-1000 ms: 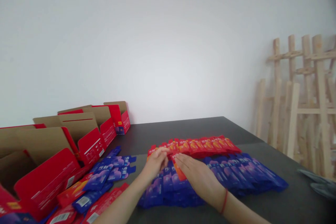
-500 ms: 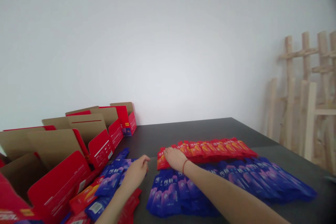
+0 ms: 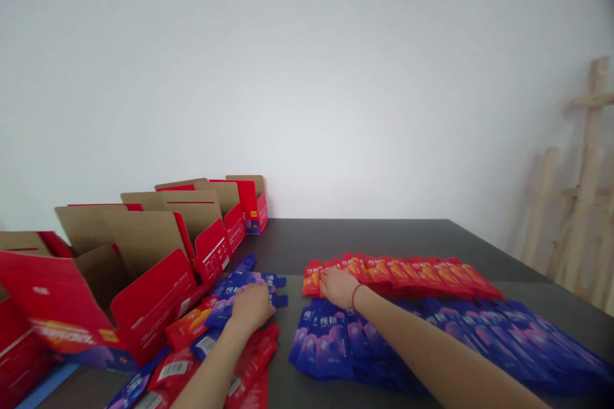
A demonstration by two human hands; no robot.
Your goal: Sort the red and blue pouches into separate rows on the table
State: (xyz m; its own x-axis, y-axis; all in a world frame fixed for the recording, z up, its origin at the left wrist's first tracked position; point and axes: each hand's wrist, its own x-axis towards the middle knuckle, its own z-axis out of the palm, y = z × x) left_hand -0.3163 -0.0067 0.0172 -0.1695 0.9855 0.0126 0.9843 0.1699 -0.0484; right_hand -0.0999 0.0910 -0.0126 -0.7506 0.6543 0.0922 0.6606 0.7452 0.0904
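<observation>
My left hand is over a loose pile at centre left, its curled fingers mostly hidden against a blue pouch. Whether it grips that pouch cannot be made out. Red pouches lie beneath and beside my left forearm. My right hand, with a thin red band at the wrist, has its fingers bent onto a red pouch at the left end of an overlapping row of red pouches. Under my right forearm, a second overlapping row of blue pouches stretches to the right.
Open red cardboard boxes with brown insides stand in a line along the left of the dark table. A white wall rises behind the table. Wooden frames lean at the far right.
The view has turned a little to the left, showing more of the boxes. My left hand has come down onto the blue pouches in the pile. My right hand stays at the red row's left end.
</observation>
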